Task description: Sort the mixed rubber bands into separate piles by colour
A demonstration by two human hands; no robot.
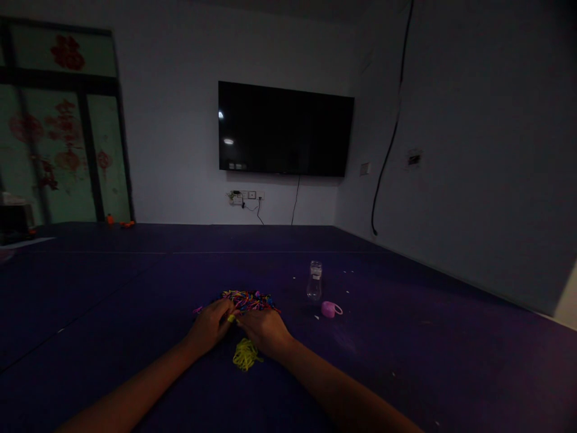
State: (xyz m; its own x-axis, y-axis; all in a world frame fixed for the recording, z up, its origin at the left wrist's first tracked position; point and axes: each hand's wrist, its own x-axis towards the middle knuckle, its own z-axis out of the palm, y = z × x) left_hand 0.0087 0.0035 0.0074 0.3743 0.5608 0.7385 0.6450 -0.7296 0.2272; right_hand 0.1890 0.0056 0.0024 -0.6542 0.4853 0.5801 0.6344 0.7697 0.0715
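Note:
A heap of many-coloured elastic bands (249, 299) lies on the dark purple surface, just beyond both hands. My left hand (211, 326) is closed at the heap's near left side, with a bit of yellow band (231, 318) at its fingertips. From the right, my right hand (267, 329) reaches in with its back up and its fingers bent together, close to the left fingertips. What it grips, if anything, is hidden. Nearer to me, below the hands, sits a loose bundle of yellow elastic bands (246, 355).
To the right of the heap stands a clear bottle (314, 282), with a pink cap with a loop (329, 309) beside it. Small white scraps (317, 317) dot the purple surface (406, 361). A television (286, 129) hangs on the far wall, and a cable (386, 156) runs down the right wall.

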